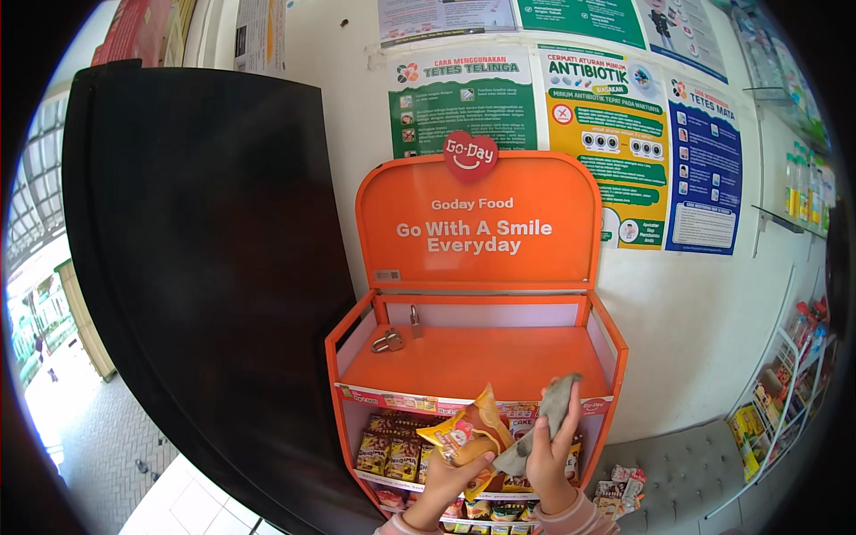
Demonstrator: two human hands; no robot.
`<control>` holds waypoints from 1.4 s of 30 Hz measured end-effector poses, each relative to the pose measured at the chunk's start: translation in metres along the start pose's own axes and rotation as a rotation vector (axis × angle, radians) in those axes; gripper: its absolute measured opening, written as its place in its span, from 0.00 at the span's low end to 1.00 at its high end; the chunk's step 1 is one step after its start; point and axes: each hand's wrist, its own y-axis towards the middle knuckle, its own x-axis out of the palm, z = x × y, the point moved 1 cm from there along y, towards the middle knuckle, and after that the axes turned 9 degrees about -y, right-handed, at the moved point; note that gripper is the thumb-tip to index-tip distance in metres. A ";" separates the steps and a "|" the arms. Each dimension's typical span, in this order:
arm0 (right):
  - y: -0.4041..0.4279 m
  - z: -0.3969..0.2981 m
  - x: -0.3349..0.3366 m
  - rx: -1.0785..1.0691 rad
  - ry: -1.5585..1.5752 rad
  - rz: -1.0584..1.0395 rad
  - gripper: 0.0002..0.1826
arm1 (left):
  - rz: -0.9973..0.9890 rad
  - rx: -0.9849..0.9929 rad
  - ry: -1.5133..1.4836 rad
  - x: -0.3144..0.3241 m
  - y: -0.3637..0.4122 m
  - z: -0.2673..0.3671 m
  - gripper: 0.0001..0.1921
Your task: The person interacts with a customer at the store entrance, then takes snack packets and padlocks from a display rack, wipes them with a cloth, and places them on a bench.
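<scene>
My left hand [449, 478] grips a yellow-orange snack packet [471, 438], a bun-like shape showing on its front. Beside it on the right, my right hand [554, 461] holds a grey-green cloth [558, 404], whose lower end hangs against the packet's right edge. Both hands are in front of the upper shelf of an orange metal display rack [468, 364]. Two padlocks, one lying flat [388, 341] and one near the back edge [415, 322], rest on the rack's top at the left.
Brown snack packets [394, 455] fill the shelf behind the hands. A tall black panel [207, 287] stands left of the rack. At the lower right, more packets [620, 493] lie on a grey tufted bench [675, 468], near a white wire rack [789, 388].
</scene>
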 end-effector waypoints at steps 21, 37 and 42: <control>-0.063 0.052 -0.071 0.557 0.012 0.045 0.19 | -0.049 -0.422 -0.351 0.038 -0.061 -0.092 0.30; -0.074 0.040 -0.246 0.645 0.033 0.009 0.18 | -0.012 0.012 -0.037 0.159 -0.158 -0.116 0.26; -0.102 0.014 -0.266 0.681 0.078 -0.023 0.18 | -0.014 0.036 0.043 0.197 -0.189 -0.109 0.24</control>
